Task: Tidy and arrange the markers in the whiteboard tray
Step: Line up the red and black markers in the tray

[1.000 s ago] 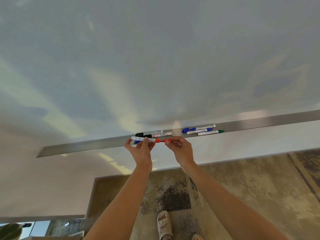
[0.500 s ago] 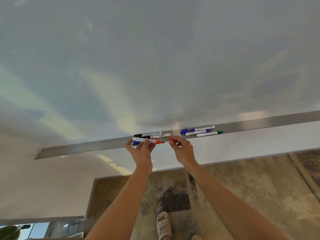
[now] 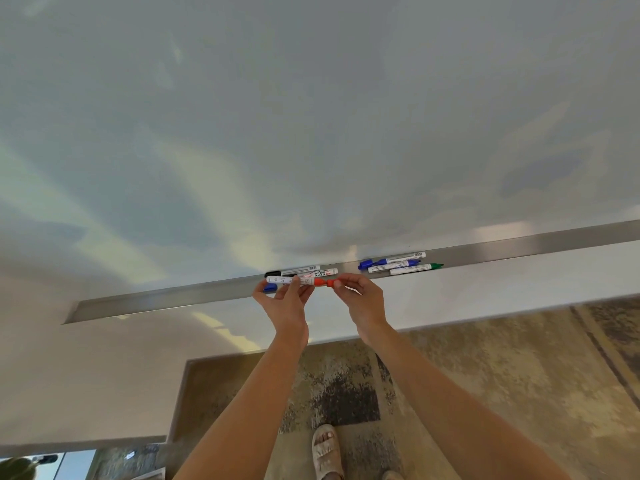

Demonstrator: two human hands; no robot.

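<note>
A long metal whiteboard tray (image 3: 173,299) runs across the view. My left hand (image 3: 284,306) holds a white red marker (image 3: 289,280) level just over the tray, its bare red tip pointing right. A blue marker (image 3: 269,288) peeks out under the same hand. My right hand (image 3: 360,296) pinches the red cap (image 3: 332,283) right at that tip. Behind my hands lie a black marker (image 3: 294,271) and a red-labelled marker (image 3: 323,273). To the right lie two blue markers (image 3: 391,261) and a green marker (image 3: 415,268).
The whiteboard (image 3: 311,133) fills the upper view. Below the tray is white wall, then a patterned rug (image 3: 485,375). My sandalled foot (image 3: 325,452) stands on the rug between my arms. The tray's left end (image 3: 76,311) holds no markers.
My right hand drew back from the red marker's tip half a second ago and now holds the red cap up against that tip again. The left hand stayed in place.
</note>
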